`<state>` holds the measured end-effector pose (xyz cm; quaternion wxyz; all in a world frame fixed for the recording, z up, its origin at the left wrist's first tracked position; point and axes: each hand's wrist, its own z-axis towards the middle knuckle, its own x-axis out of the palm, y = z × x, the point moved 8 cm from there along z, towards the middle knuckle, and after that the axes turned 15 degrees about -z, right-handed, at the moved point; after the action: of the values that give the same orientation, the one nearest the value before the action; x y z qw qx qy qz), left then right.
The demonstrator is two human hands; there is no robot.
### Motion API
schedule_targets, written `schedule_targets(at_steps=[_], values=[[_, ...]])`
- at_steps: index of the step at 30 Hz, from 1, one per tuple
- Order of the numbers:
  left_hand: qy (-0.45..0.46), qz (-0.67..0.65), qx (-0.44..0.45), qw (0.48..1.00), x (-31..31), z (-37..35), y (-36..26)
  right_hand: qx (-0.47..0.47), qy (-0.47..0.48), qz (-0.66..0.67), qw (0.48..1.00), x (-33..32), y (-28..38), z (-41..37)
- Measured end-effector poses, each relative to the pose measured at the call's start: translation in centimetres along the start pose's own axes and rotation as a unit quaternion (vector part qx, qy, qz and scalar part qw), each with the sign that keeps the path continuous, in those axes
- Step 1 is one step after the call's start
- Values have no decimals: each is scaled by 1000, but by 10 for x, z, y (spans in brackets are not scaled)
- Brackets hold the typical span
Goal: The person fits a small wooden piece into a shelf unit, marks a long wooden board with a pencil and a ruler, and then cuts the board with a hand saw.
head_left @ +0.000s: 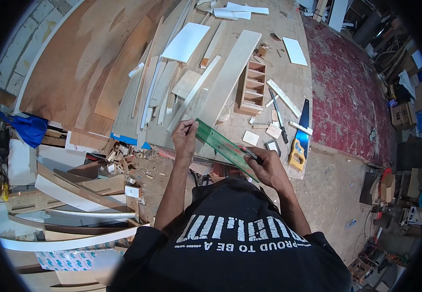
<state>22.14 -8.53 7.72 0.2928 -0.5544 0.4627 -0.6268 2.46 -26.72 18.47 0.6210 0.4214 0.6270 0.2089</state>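
Observation:
My left hand [185, 138] pinches the upper left end of a translucent green ruler [223, 147]. The ruler slants down to the right, in front of my chest at the near edge of the workbench. My right hand [268, 168] is closed around a dark, pen-like tool [253, 155] and lies against the ruler's lower right part; whether its fingers also grip the ruler is hidden. Beyond the ruler, a long pale board [230, 73] stretches away over the bench. A small wooden compartment box [253, 87] stands to the board's right.
On the workbench [289, 78] lie a yellow-handled handsaw [297, 155], a black-handled long thin tool [279, 117], white panels [185, 43] and several offcuts. Large plywood sheets [69, 63] lean at the left. Curved wood pieces [74, 194] are stacked below them. A red floor [347, 92] extends to the right.

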Motion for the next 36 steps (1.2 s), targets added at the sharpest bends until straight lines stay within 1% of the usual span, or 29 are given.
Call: schedule_targets(at_steps=[3,5,8,14,20,27,30,32,33,36], values=[[3,5,-1,1000,1,-1,0,-7,-11,2,1000,1,-5,0],[5,3,-1,1000,2,0,1,14,9,-3,1000,-1,-2,0],[8,2,2,1000,3,0,4,31,12,15,999,-1,-2,-2],[12,6,16,1000,7,-1,-1,10,-9,12,1000,-3,-5,-1],[17,6,18,1000,9,-1,-1,8,-5,11,1000,-2,-12,0],[14,9,18,1000,11,-1,-2,27,1,-10,1000,-4,-13,0],[14,12,15,1000,12,0,-2,2,-22,7,1000,-5,-10,0],[11,19,7,1000,15,0,-2,27,-1,-6,1000,-7,-8,-1],[8,28,-4,1000,15,0,-1,25,0,-7,1000,-7,-9,-1],[4,49,9,999,18,-3,-3,26,-17,0,1000,-15,-16,-2]])
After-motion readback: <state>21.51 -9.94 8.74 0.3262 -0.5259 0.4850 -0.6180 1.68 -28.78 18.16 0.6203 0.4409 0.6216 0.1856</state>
